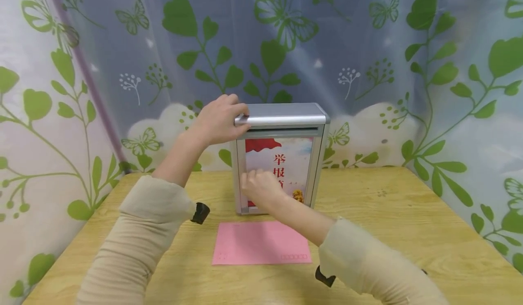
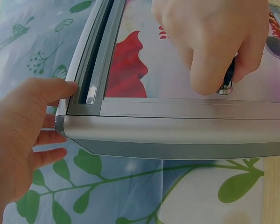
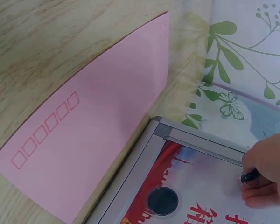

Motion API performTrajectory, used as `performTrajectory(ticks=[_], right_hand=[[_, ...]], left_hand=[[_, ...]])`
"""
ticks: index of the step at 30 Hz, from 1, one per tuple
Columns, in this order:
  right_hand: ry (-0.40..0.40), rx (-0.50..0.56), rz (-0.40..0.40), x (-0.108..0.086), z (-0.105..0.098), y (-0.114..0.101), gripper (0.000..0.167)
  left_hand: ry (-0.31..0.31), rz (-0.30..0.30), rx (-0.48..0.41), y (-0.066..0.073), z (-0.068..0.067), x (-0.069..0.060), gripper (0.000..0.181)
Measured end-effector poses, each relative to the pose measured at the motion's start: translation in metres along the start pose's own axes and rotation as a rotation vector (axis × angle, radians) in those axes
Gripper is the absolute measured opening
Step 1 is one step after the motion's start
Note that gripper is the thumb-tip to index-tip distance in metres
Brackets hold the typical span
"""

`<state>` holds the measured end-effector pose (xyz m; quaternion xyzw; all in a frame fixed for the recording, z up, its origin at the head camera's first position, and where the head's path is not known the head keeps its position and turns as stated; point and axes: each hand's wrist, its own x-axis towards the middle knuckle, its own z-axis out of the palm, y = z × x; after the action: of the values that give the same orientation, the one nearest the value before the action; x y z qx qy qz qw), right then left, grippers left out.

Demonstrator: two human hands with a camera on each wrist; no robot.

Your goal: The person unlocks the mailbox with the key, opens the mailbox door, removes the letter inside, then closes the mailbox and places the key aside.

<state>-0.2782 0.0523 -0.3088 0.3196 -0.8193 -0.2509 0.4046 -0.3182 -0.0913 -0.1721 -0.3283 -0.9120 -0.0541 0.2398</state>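
Note:
A silver metal letter box with a slot near its top and a poster with red Chinese characters stands upright on the table. My left hand grips its top left corner, thumb at the front by the slot, fingers over the top and side. My right hand pinches a black-headed key at the round metal lock on the left side of the front panel. The key's blade is hidden. A pink envelope lies flat on the table before the box.
The wooden table carries the box near its back edge. A curtain with green leaves and butterflies hangs behind and at both sides. A dark round window sits low in the box's front.

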Motion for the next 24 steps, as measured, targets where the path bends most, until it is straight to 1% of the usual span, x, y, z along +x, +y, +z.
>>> performTrajectory(ticks=[4,6,9,13,16,20,24], right_hand=[[0.032,-0.009,0.008,-0.003,0.004,-0.001,0.021],[0.043,0.001,0.005,-0.005,0.006,-0.001,0.02],[0.081,0.02,-0.002,-0.008,0.013,0.0,0.018],[0.142,0.045,-0.031,-0.01,0.022,0.003,0.016],[0.159,0.056,-0.064,-0.011,0.027,0.005,0.015],[0.14,0.074,-0.101,-0.011,0.029,0.008,0.015],[0.108,0.103,-0.115,-0.01,0.029,0.009,0.014]], left_hand=[[0.007,0.0,0.009,0.001,0.0,0.0,0.022],[0.007,-0.001,0.007,0.001,-0.001,0.0,0.023],[0.001,-0.006,0.001,0.001,0.0,-0.001,0.023],[0.001,-0.011,-0.006,0.001,0.001,-0.001,0.023],[0.006,-0.01,-0.007,0.001,0.001,-0.001,0.023],[0.016,-0.004,-0.01,0.0,0.001,-0.001,0.022],[0.026,0.012,-0.008,0.0,0.001,-0.001,0.022]])
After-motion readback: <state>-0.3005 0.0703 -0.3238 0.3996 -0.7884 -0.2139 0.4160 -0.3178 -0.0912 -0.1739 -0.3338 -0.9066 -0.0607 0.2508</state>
